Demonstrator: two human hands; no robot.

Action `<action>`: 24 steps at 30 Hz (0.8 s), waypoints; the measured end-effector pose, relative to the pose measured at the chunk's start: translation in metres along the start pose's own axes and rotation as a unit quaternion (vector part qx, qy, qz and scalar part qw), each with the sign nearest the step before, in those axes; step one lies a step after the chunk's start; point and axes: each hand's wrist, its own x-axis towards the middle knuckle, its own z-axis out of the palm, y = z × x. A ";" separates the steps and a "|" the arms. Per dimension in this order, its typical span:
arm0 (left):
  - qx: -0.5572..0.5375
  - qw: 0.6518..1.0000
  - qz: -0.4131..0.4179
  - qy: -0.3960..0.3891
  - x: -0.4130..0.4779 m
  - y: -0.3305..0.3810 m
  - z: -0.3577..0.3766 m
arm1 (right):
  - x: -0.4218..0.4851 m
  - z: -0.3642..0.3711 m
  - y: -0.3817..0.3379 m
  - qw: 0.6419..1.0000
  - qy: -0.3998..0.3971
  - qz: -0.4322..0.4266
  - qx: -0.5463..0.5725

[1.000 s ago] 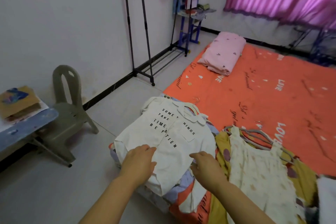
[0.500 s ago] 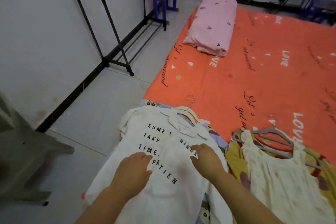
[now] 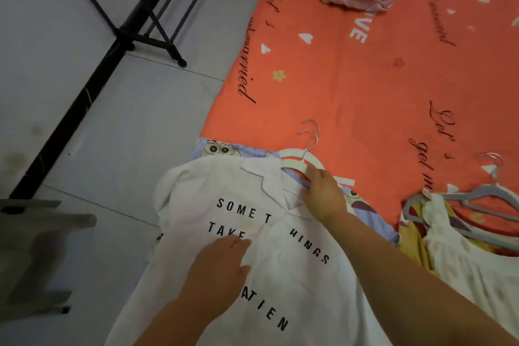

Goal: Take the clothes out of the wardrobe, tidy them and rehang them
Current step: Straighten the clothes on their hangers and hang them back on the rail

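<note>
Right hand (image 3: 323,196) has reached hanger (image 3: 292,157), grip unclear; left hand (image 3: 219,270) flat on shirt (image 3: 196,191).

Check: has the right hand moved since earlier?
Yes. The right hand went up the white shirt, from its print to the collar, beside the hanger.

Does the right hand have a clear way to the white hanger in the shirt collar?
Probably yes. The right hand lies at the white hanger, whose top and hook stick out of the white shirt uncovered; the left hand rests lower down.

White lettered shirt (image 3: 280,275) flat, front up; white hanger (image 3: 292,160) at collar.
</note>
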 end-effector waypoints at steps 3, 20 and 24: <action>-0.005 1.000 0.010 0.015 0.013 0.002 0.000 | 0.007 0.007 0.000 0.999 0.030 0.011 0.011; 0.019 0.937 0.192 0.293 -0.067 0.070 -0.101 | -0.214 -0.077 -0.059 0.963 0.199 -0.126 0.134; 0.046 0.909 0.245 0.333 -0.121 0.078 -0.108 | -0.294 -0.092 -0.076 0.952 0.244 -0.138 0.125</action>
